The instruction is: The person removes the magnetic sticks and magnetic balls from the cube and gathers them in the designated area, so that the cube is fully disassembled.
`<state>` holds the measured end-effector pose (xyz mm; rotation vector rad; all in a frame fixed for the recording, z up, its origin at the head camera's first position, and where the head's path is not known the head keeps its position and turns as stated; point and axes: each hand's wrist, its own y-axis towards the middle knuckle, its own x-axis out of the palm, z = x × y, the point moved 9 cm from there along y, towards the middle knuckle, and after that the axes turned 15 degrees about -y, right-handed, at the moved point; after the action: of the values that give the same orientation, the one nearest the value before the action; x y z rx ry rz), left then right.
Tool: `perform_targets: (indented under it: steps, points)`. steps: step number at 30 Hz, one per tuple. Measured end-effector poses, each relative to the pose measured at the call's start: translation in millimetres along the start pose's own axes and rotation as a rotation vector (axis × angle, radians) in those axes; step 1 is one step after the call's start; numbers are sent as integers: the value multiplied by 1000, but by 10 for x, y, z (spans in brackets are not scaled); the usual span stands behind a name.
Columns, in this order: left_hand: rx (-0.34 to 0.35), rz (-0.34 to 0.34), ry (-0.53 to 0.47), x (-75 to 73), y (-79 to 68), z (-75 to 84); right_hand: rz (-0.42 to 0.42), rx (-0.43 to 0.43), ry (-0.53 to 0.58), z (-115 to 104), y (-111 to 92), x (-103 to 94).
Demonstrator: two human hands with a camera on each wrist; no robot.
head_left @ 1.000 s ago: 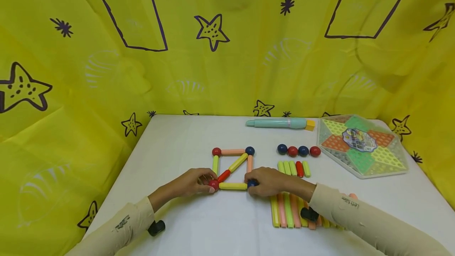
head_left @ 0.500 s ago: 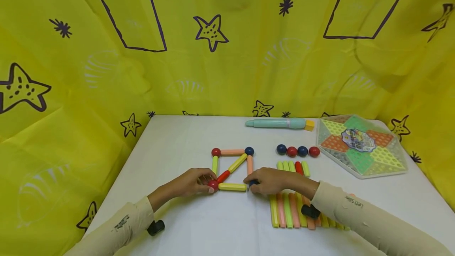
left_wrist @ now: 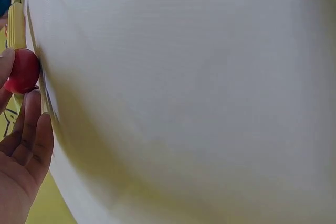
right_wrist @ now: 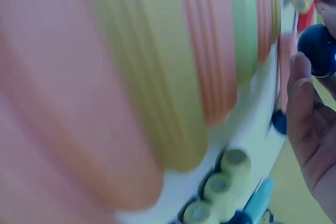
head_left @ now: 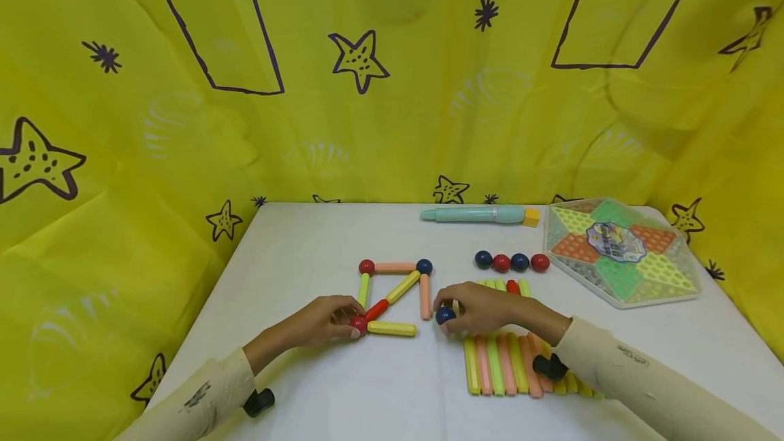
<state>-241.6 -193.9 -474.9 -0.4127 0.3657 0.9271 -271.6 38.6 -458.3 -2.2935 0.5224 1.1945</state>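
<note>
A flat figure of coloured rods and balls lies mid-table. My left hand (head_left: 327, 320) pinches the red ball (head_left: 358, 325) at its lower left corner between thumb and fingers; the left wrist view shows this red ball (left_wrist: 24, 71) up close. From that corner run a yellow rod (head_left: 392, 328), a green rod (head_left: 364, 290) and a red-and-yellow diagonal (head_left: 404, 286). The diagonal reaches a blue ball (head_left: 424, 267) at the upper right, where an orange rod (head_left: 425, 297) hangs down with a free end. My right hand (head_left: 484, 305) holds another blue ball (right_wrist: 318, 51), apart from both rod ends.
Beneath the right forearm lies a row of long rods (head_left: 490, 365), with short rods (head_left: 524, 287) behind it. Several red and blue balls (head_left: 501, 263) line up farther back. At the rear are a teal pen-like tool (head_left: 474, 214) and a hexagonal case (head_left: 618, 243).
The blue ball in my right hand has come away from the figure's lower right corner and moved right. The left hand still holds the red ball, shifted slightly left.
</note>
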Motion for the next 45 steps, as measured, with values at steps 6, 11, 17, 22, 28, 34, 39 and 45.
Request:
perform_targets:
  steps: [6,11,17,22,28,34,39,45]
  points:
    - [-7,25,9,-84,-142,-67,97,-4,3,167,-162,-193]
    - [-22,47,14,-145,-254,-112,193,15,21,318,-297,-395]
    - [-20,54,14,-169,-345,-111,292,30,65,566,-356,-682]
    - [-25,62,9,-171,-349,-98,381,109,34,765,-324,-935]
    - [-27,57,0,-148,-326,-109,399,158,-17,884,-121,-1065]
    - [-21,56,11,-137,-292,-111,301,152,-82,940,114,-1008]
    - [-22,56,6,-133,-296,-96,247,168,-113,991,210,-917]
    - [-23,54,2,-126,-314,-95,176,195,-142,1079,314,-786]
